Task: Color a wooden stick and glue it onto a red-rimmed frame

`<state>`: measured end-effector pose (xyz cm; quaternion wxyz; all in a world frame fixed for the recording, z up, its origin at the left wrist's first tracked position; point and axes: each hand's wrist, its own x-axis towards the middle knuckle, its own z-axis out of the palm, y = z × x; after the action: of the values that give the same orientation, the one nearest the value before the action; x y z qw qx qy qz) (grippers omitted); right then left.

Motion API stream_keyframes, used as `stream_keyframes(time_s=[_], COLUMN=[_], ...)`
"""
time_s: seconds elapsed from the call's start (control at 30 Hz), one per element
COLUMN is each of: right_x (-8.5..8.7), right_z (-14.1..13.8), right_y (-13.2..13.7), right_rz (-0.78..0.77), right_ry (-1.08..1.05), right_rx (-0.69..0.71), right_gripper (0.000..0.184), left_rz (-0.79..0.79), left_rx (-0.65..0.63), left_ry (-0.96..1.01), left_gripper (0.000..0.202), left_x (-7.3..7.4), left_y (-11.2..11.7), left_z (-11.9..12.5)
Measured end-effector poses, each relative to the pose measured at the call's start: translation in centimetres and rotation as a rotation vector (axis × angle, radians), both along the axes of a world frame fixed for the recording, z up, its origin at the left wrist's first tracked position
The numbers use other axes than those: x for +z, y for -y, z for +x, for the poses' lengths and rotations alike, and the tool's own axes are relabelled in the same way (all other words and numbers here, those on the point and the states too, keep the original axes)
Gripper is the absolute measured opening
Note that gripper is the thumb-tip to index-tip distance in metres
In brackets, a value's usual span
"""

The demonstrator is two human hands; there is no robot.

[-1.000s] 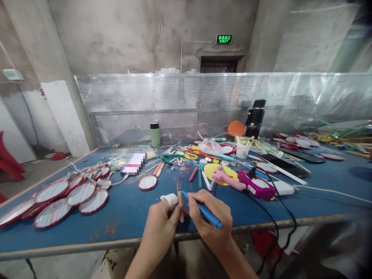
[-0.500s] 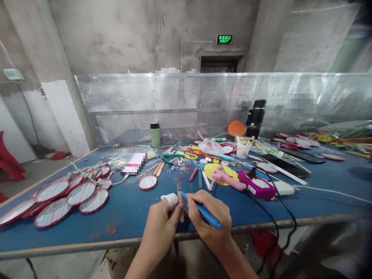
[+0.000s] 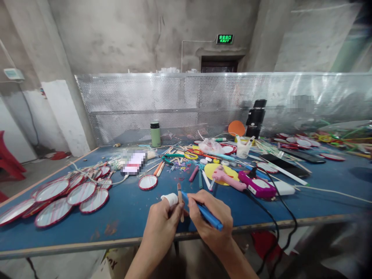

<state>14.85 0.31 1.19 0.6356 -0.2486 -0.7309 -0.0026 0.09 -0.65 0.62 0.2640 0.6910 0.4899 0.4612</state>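
Near the table's front edge, my left hand (image 3: 163, 221) is closed on a wooden craft stick (image 3: 182, 217), pinched upright between thumb and fingers. The stick's top end looks dark brown. A white wrap (image 3: 171, 199) covers one finger of that hand. In my right hand (image 3: 213, 217) is a blue marker pen (image 3: 211, 217), gripped for writing, with its tip close to the upper part of the stick; whether it touches I cannot tell. Beyond my hands lies a round red-rimmed disc (image 3: 148, 182), beside orange markers (image 3: 158, 169).
Several red-rimmed discs (image 3: 54, 212) are piled at left, near a phone (image 3: 134, 163) on a cable. To the right lie a pink glue gun (image 3: 228, 179), a purple device (image 3: 257, 184) and black cords. A green bottle (image 3: 155, 135) and black flask (image 3: 255, 119) stand behind.
My right hand and the marker have shifted very slightly to the right. My left hand and the stick stay in nearly the same place.
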Motion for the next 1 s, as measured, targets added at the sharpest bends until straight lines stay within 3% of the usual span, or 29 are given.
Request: stream_keyframes(time_s=[1.0], right_x=[0.15], right_z=[0.01], right_y=[-0.08], right_rz=[0.022], right_ry=[0.022], right_rx=[0.014], right_gripper=[0.013], left_rz=[0.008], left_rx=[-0.008], left_ry=[0.021], left_gripper=[0.029], left_x=[-0.23], left_y=[-0.13], left_z=[0.0])
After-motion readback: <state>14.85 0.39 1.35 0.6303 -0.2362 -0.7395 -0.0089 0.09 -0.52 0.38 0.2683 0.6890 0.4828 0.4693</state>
